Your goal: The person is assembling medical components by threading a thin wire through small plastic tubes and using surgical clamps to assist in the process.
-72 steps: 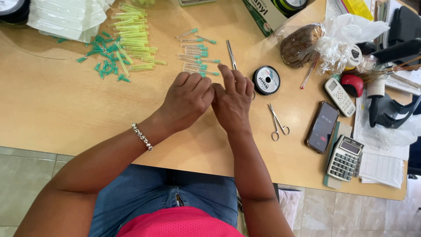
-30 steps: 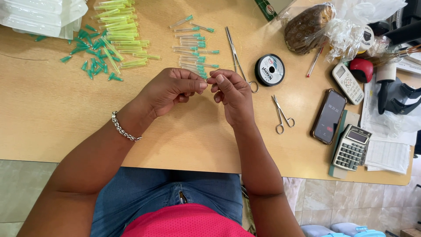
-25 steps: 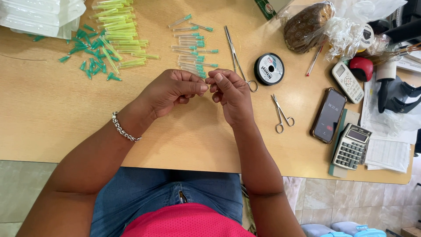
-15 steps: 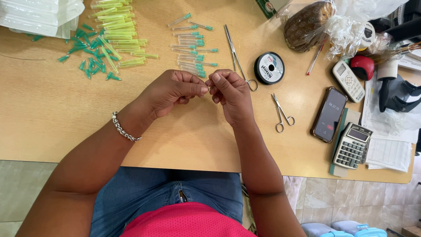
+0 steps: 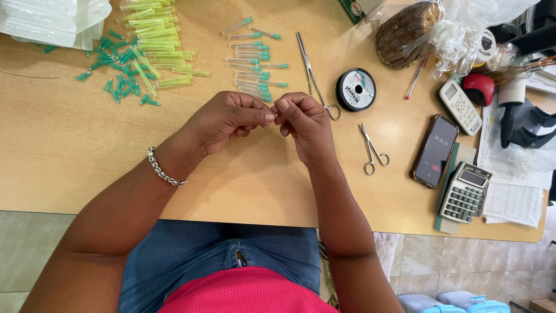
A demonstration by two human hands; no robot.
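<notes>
head view: both hands meet above the middle of the tabletop. the left hand and right hand have fingertips pinched together on something too small to make out. just behind them lie clear tubes with green tips, long forceps and a thread spool; small scissors sit to the right. compared with half a second ago, the hands have barely shifted.
</notes>
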